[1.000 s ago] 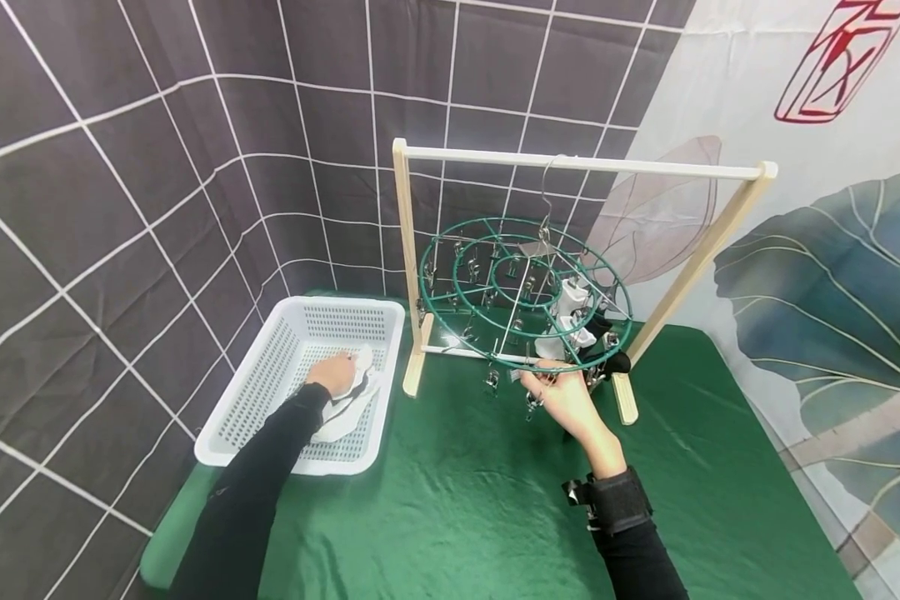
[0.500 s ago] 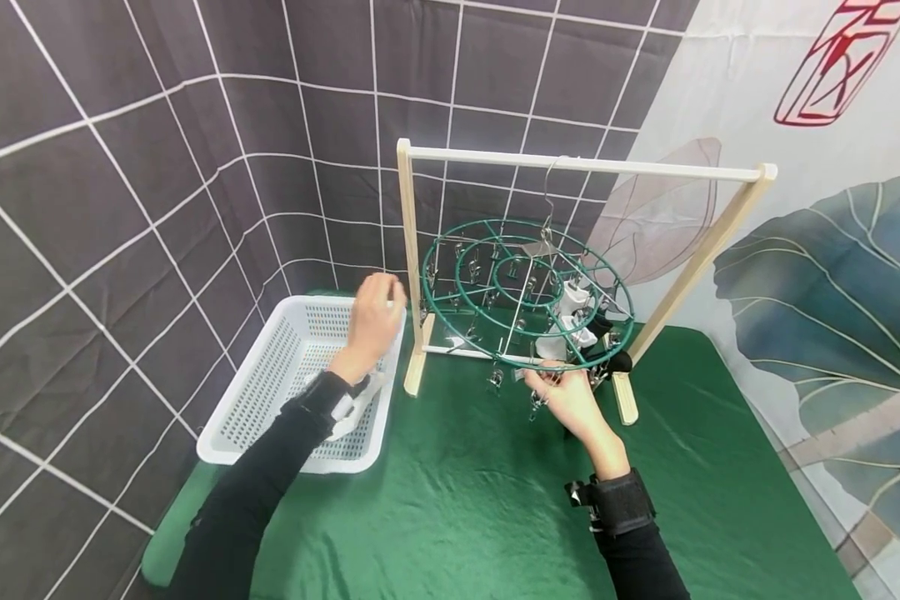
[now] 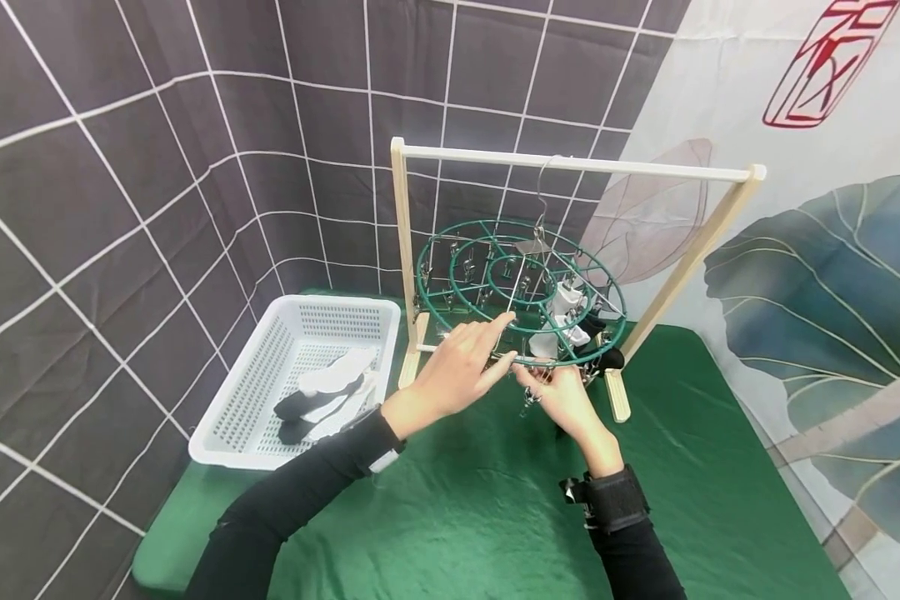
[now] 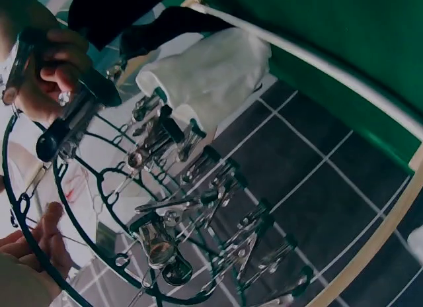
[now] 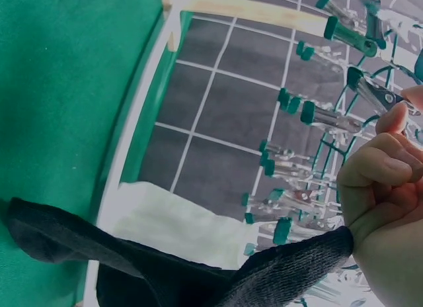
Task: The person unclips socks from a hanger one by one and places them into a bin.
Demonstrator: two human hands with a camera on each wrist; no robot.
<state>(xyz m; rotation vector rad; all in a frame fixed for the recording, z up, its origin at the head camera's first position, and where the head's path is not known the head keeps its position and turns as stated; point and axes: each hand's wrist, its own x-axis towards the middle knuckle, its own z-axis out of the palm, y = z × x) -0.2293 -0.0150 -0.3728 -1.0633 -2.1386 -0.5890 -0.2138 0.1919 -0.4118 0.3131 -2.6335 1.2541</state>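
A green round sock hanger with metal clips hangs from the white bar of a wooden stand. My right hand holds a metal clip at the near rim, fingers curled. My left hand reaches to the same rim, empty, thumb and index finger spread; in the left wrist view its fingers lie beside the ring. On the hanger's right side hang white socks and black socks. The black one overlaps my right hand in the right wrist view.
At left stands a white perforated basket with white socks and a dark grey sock in it. The stand's wooden legs flank the hanger on the green tabletop. A grid-patterned cloth hangs behind.
My left hand has left the basket empty, rising and then moving right to the hanger's near rim. Socks in the basket now show uncovered. My right hand stays at the rim.
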